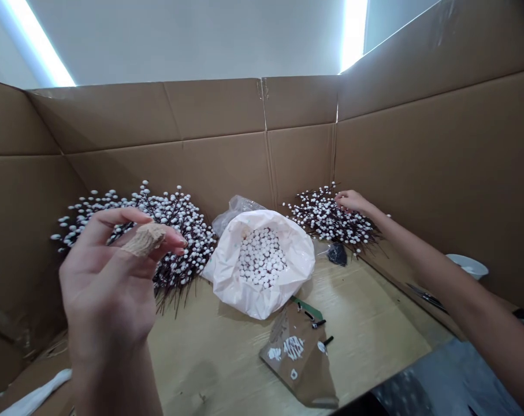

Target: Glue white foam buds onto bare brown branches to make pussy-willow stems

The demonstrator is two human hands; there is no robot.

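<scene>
My left hand (114, 277) is raised at the near left, its thumb wrapped in tan tape and bent against the fingers; anything pinched there is hidden. Behind it lies a large bunch of dark stems tipped with white berries (184, 225). My right hand (352, 201) reaches to a smaller bunch of white-berry stems (322, 216) at the back right. Its fingers are curled together at the top of that bunch, and what they grip is too small to make out. Between the bunches stands a white plastic bag (231, 289), open at the top, full of loose white berries (262, 257).
A cardboard piece (307, 375) with white glue smears and short black bits lies in front of the bag. Near the right bunch is a small dark packet (337, 254). A white bowl (467, 264) and scissors (426, 296) sit at right. Cardboard walls (218, 110) enclose the table (374, 323).
</scene>
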